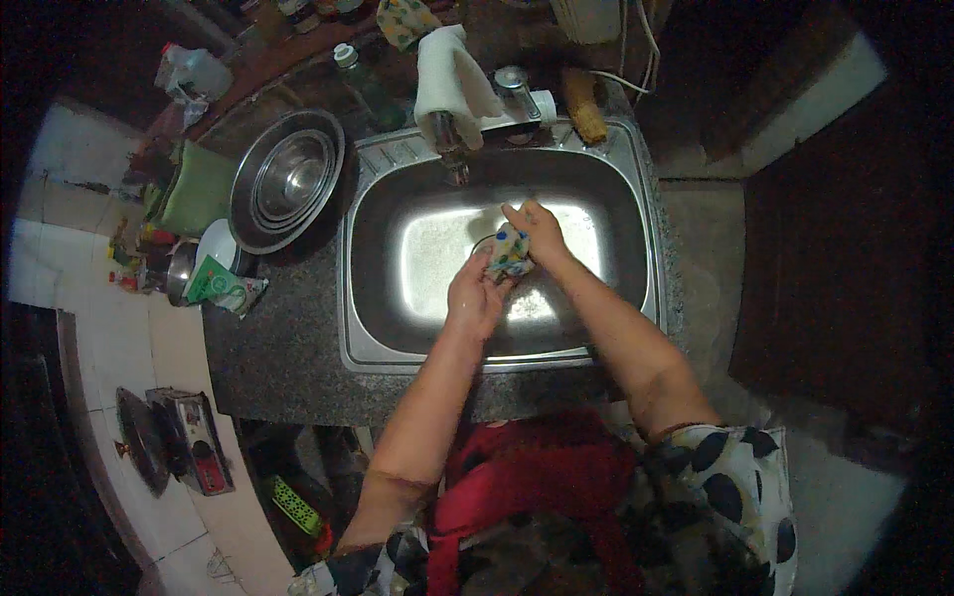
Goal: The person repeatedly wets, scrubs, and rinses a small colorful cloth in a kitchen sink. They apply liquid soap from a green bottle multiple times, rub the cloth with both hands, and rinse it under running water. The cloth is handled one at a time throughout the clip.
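Both hands are over the stainless steel sink basin (380, 246), close together near its middle. My left hand (473, 294) grips a white cloth patterned in blue, green and yellow (512, 252) from below and the left. On the cloth's right side, my right hand (545, 237) holds it too, with some fingers raised off it. The cloth looks bunched up, and part of it is hidden by the fingers. A thin curved dark line shows just behind the cloth; what it belongs to is unclear.
A faucet (451, 149) draped with a white cloth (447, 78) juts over the basin. Nested steel bowls (287, 182) stand left. Behind are a bottle (369, 89) and a yellowish, scrubber-like object (585, 112). A green and white packet (223, 287) lies on the granite counter (291, 357).
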